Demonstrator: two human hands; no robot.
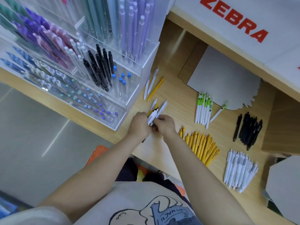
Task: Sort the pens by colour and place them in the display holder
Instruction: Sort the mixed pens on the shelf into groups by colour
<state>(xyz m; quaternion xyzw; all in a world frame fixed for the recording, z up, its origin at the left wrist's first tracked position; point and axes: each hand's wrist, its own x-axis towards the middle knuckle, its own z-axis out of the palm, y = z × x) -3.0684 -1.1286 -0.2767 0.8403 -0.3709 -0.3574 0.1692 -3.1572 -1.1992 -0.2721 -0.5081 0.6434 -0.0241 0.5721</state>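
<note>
The clear holder [90, 65] stands at the table's [175, 88] left edge, its compartments filled by colour: purple, pink, teal, lilac, black [99, 69] and blue-capped pens. Both hands meet just beside its front corner: the left hand [139, 125] curls round a mixed bundle [155, 114] of white, yellow and black pens, and the right hand [164, 125] pinches the bundle's lower end. Sorted piles lie well apart to the right: green-white [203, 109], yellow [201, 145], black [248, 130], white [238, 169]; three loose pens [152, 86] lie near the holder, with bare tabletop between groups.

Yellow pens [201, 147]; black pens [248, 129]; white pens [239, 171]; green-white pens [203, 109]
</note>
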